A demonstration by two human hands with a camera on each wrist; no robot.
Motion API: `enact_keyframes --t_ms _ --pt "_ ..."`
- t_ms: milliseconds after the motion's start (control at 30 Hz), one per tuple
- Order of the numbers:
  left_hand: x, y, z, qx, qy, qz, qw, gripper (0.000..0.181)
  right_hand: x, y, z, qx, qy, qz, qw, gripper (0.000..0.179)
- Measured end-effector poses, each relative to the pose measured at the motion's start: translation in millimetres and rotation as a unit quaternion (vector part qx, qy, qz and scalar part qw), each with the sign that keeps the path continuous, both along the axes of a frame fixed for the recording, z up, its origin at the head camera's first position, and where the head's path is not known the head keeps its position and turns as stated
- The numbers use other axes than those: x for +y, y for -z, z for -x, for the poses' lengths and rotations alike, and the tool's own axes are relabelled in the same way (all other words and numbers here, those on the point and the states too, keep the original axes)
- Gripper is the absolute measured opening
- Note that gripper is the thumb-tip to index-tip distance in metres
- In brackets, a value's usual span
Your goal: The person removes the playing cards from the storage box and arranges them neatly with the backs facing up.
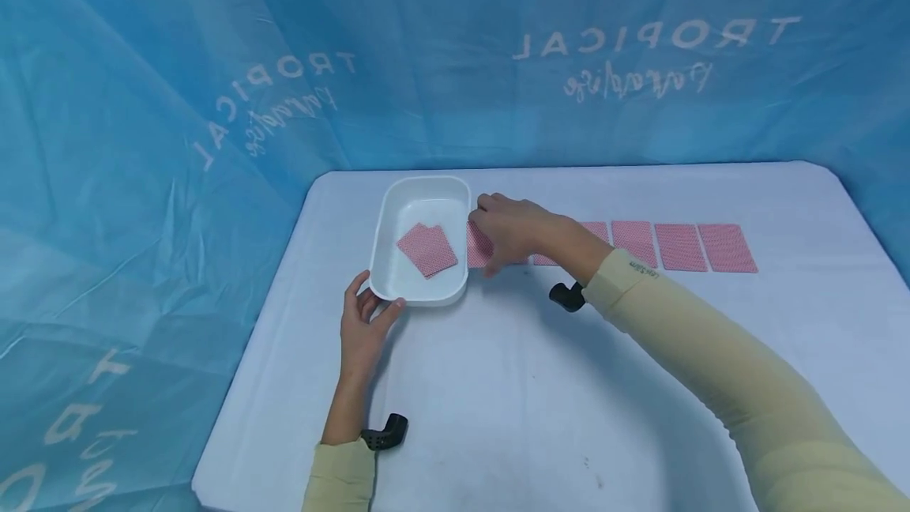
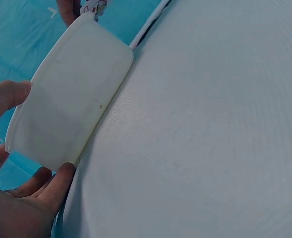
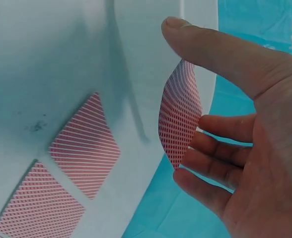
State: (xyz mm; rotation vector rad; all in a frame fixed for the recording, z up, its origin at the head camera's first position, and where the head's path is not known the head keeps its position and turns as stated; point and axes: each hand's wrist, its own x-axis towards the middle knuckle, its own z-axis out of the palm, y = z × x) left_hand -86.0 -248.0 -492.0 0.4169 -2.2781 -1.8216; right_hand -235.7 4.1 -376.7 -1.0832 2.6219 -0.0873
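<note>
A white plastic tub (image 1: 419,301) stands at the table's far left, with red-backed playing cards (image 1: 429,250) overlapping face down inside it. My left hand (image 1: 366,334) grips the tub's near left corner, thumb on the near side and fingers around the left. Just right of the tub's rim, my right hand (image 1: 515,227) holds one playing card (image 3: 181,114). That card is bowed between thumb and fingertips, its patterned back towards the right wrist camera. In the left wrist view, part of a printed card face (image 2: 95,7) shows over the tub's far end.
Face-down cards (image 1: 681,247) lie in a row from beneath the right hand towards the table's right side. A white cloth covers the table (image 1: 498,417). Blue sheeting (image 1: 441,62) with white lettering hangs behind and at the left. Black cameras (image 1: 566,296) sit on both wrists.
</note>
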Motion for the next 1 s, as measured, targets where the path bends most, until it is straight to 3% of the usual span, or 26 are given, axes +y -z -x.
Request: enact_keyframes --t_ms 200,433,1000 --pt "0.4 -4.3 -0.8 -0.008 0.003 -0.011 0.9999 0.077 6 8.7 -5.7 0.007 0.002 0.002 1.0000 0.087" --pt "9.4 -30.0 -6.8 -0.001 0.016 -0.005 0.9999 0.075 15 18.8 -13.3 0.010 0.009 -0.006 0.9999 0.088" --pt "10.2 -31.6 -8.2 0.002 0.018 -0.006 0.9998 0.075 18 51.8 -39.3 0.008 0.019 -0.033 0.9993 0.093"
